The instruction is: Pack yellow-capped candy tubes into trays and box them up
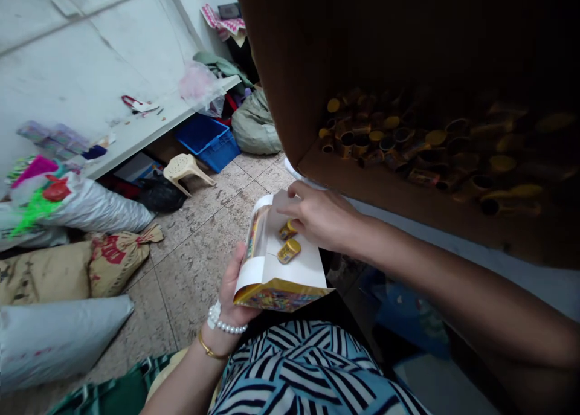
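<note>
Striped dress [312, 366] fills the foreground. Above it the left hand [235, 288], wrist bent up, clasps a carton [290, 270] from beneath. A lower tub [289, 250] lies on its flap; the right hand [321, 218], arm reaching leftward, pinches the upper tub [287, 229]. A box [290, 70] stands behind.

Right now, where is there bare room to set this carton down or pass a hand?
Bare: the tiled floor between the printed sack and the carton in the left hand, and the far top of the white table. Crowded: the cardboard box, packed with yellow pieces, and under the table, with blue crate and stool.
</note>
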